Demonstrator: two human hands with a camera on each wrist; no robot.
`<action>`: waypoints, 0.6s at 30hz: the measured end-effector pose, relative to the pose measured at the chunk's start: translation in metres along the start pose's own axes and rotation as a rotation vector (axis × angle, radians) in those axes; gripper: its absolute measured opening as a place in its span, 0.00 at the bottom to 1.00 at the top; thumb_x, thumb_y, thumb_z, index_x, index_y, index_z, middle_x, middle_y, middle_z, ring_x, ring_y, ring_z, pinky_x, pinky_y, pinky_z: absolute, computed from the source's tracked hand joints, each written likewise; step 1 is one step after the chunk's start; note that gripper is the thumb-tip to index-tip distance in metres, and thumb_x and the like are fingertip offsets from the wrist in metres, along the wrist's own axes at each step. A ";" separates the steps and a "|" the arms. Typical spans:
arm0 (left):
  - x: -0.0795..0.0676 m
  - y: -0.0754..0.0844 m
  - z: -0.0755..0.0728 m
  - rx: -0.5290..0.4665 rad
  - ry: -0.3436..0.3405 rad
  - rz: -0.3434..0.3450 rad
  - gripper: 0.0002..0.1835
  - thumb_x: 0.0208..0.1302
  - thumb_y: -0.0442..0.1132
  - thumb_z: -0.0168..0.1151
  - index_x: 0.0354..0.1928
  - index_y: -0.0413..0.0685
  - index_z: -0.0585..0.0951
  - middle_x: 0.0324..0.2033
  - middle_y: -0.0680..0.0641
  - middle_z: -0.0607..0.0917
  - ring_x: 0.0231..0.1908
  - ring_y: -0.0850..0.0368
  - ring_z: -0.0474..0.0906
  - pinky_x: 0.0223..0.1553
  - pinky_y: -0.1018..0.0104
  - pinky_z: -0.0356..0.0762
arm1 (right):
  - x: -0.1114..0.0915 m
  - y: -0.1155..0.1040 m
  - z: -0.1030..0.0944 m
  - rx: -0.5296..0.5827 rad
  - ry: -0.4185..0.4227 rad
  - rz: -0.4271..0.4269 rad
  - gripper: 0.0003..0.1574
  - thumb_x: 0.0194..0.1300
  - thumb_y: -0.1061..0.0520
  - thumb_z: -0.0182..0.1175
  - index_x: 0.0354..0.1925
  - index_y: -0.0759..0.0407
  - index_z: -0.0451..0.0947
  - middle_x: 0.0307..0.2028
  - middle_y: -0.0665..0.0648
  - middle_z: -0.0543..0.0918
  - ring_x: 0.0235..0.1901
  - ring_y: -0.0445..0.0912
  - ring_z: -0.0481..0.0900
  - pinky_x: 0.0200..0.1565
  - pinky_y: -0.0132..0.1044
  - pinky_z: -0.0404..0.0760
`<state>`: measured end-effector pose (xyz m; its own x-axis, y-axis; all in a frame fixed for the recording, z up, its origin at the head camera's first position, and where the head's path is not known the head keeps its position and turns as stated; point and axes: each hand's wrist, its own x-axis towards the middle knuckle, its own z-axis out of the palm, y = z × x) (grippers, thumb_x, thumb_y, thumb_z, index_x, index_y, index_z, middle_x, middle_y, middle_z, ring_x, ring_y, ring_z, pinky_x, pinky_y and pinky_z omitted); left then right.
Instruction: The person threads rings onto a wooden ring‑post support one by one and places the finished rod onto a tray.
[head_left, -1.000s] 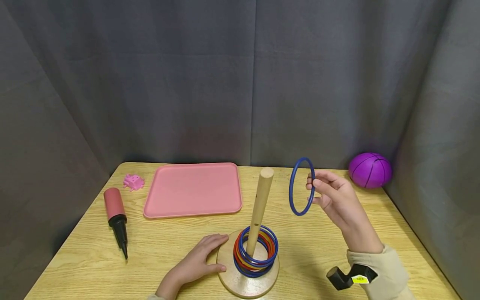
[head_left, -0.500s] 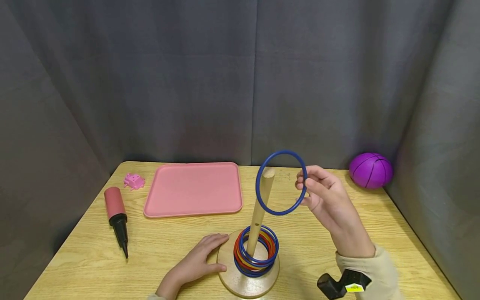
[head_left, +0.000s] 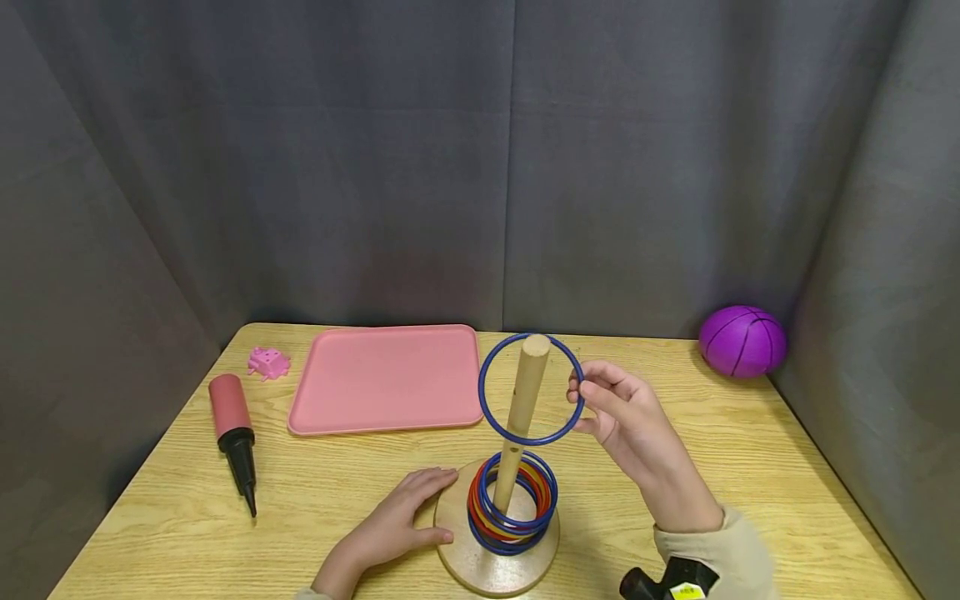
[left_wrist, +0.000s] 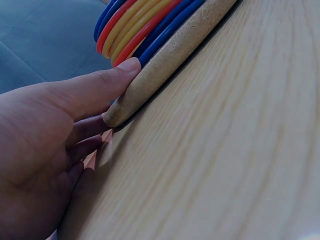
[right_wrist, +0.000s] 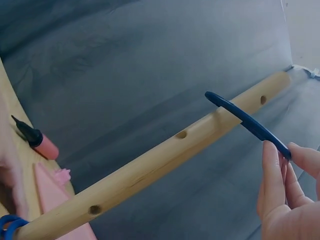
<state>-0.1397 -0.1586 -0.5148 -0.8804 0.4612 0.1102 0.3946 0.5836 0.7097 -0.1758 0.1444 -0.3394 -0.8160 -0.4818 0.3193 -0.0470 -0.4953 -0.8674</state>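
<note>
My right hand [head_left: 633, 433] pinches a thin blue ring [head_left: 492, 417] between thumb and fingers at its right side. The ring encircles the upper part of a wooden peg [head_left: 522, 400], and the right wrist view shows the peg [right_wrist: 150, 165] passing through it. Lower down, a stack of blue, red and yellow rings [head_left: 547, 500] lies around the peg on the round wooden base [head_left: 495, 577]. With fingers extended, my left hand [head_left: 393, 525] rests against the left edge of that base; in the left wrist view its thumb [left_wrist: 100, 90] presses on the rim.
On the wooden table [head_left: 360, 467], a pink tray [head_left: 390, 379] lies behind the peg to the left. Farther left are a pink ladybug-shaped toy [head_left: 268, 363] and a red-and-black hand pump [head_left: 232, 425]. A purple ball [head_left: 742, 342] sits at the back right, before grey curtains [head_left: 645, 167].
My right hand has carried the blue ring leftward, turned it to face the head camera, and lowered it over the top of the peg. My left hand has stayed at the base.
</note>
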 end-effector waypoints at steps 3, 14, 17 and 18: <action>0.000 0.000 0.000 -0.004 0.000 0.001 0.41 0.55 0.58 0.68 0.69 0.50 0.69 0.68 0.48 0.71 0.69 0.43 0.62 0.67 0.40 0.62 | -0.003 0.007 -0.003 0.011 0.013 0.033 0.16 0.73 0.67 0.46 0.44 0.55 0.80 0.37 0.47 0.84 0.38 0.36 0.81 0.37 0.27 0.85; -0.001 -0.002 0.000 0.004 0.006 0.004 0.41 0.55 0.58 0.67 0.69 0.51 0.69 0.68 0.49 0.71 0.69 0.43 0.62 0.67 0.40 0.62 | -0.012 0.030 -0.011 0.028 0.041 0.141 0.17 0.73 0.67 0.47 0.41 0.52 0.81 0.37 0.45 0.84 0.37 0.34 0.80 0.38 0.25 0.84; -0.001 -0.001 0.000 0.000 0.005 0.003 0.41 0.55 0.58 0.67 0.69 0.51 0.69 0.68 0.49 0.71 0.69 0.43 0.62 0.67 0.39 0.62 | -0.015 0.037 -0.015 0.015 0.065 0.181 0.16 0.73 0.66 0.47 0.41 0.52 0.80 0.37 0.45 0.83 0.37 0.34 0.80 0.37 0.25 0.84; -0.001 -0.001 0.000 -0.002 0.003 0.002 0.41 0.55 0.59 0.67 0.69 0.51 0.69 0.68 0.49 0.70 0.69 0.43 0.62 0.67 0.39 0.62 | -0.016 0.039 -0.016 0.008 0.075 0.198 0.15 0.72 0.66 0.48 0.41 0.52 0.80 0.36 0.45 0.83 0.37 0.34 0.80 0.37 0.25 0.84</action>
<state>-0.1396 -0.1595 -0.5161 -0.8807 0.4599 0.1137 0.3955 0.5816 0.7109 -0.1741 0.1442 -0.3841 -0.8494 -0.5155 0.1131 0.1231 -0.4020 -0.9073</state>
